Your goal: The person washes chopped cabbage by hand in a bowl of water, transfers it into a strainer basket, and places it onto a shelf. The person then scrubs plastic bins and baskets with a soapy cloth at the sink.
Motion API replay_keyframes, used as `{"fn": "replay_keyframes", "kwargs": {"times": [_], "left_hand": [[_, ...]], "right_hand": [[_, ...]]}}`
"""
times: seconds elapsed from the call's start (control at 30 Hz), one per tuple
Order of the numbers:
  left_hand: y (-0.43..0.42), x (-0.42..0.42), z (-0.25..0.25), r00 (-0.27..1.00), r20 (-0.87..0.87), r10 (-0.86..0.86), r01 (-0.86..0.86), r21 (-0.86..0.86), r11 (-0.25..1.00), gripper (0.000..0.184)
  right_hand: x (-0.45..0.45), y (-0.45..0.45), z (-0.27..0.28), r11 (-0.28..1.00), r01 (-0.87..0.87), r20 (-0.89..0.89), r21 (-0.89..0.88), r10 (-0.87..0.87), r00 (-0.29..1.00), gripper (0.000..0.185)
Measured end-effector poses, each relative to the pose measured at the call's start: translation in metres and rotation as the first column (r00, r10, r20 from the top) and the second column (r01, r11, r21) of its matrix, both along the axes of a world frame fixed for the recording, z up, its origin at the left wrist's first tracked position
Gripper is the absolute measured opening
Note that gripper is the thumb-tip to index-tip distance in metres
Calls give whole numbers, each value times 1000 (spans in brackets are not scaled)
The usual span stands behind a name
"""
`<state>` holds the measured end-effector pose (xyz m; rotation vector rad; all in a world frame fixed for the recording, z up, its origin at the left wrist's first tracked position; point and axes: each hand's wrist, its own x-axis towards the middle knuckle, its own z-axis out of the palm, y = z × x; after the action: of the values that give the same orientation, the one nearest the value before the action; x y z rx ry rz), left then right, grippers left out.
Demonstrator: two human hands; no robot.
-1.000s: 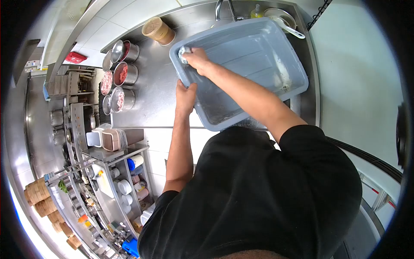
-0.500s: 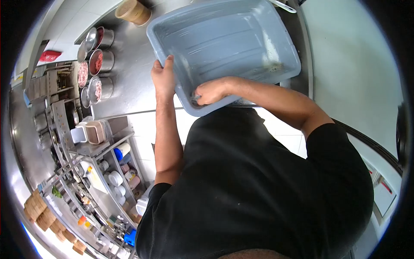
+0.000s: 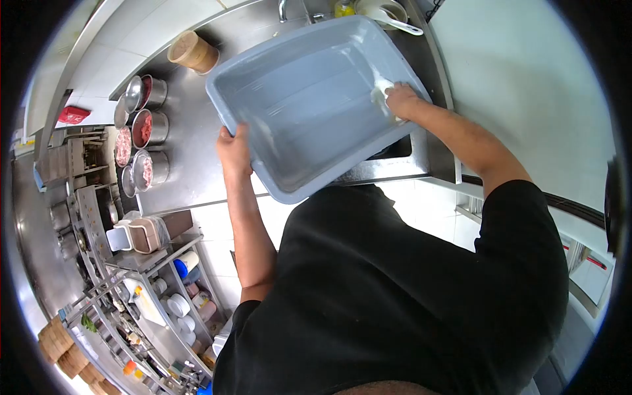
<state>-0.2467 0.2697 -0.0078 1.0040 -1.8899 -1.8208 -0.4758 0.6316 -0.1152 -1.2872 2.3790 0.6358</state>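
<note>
A large grey-blue plastic tub [image 3: 303, 108] lies tilted across the steel counter and sink, its inside facing me. My left hand [image 3: 235, 151] is closed around its left rim, thumb on top. Inside the tub, my right hand [image 3: 403, 101] presses against the right end wall with curled fingers. White suds [image 3: 380, 89] streak the wall beside those fingers. Whatever the right hand holds is hidden beneath it.
Steel pots of raw meat [image 3: 146, 128] stand on the counter's left side. Behind the tub are a wooden bucket [image 3: 193, 52], a faucet [image 3: 283, 10] and a bowl with a white-handled utensil [image 3: 401, 25]. A shelf rack [image 3: 178, 263] stands at lower left.
My right hand has moved from the tub's near left corner to its right end wall. The tub has shifted left and toward me in view, with my left hand still on its rim.
</note>
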Motion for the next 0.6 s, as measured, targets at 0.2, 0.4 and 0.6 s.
{"fn": "replay_keyframes", "kwargs": {"times": [0.2, 0.4, 0.6], "left_hand": [[7, 1, -8, 996, 80, -36, 37, -3, 999, 27], [13, 5, -12, 999, 26, -19, 18, 31, 999, 31], [14, -1, -21, 1000, -1, -13, 13, -6, 1000, 35]], "right_hand": [[-76, -59, -23, 921, 147, -256, -360, -249, 934, 33], [-92, -141, -63, 407, 540, 186, -737, -646, 741, 43], [-8, -257, -46, 272, 518, 380, -811, -430, 819, 48]]}}
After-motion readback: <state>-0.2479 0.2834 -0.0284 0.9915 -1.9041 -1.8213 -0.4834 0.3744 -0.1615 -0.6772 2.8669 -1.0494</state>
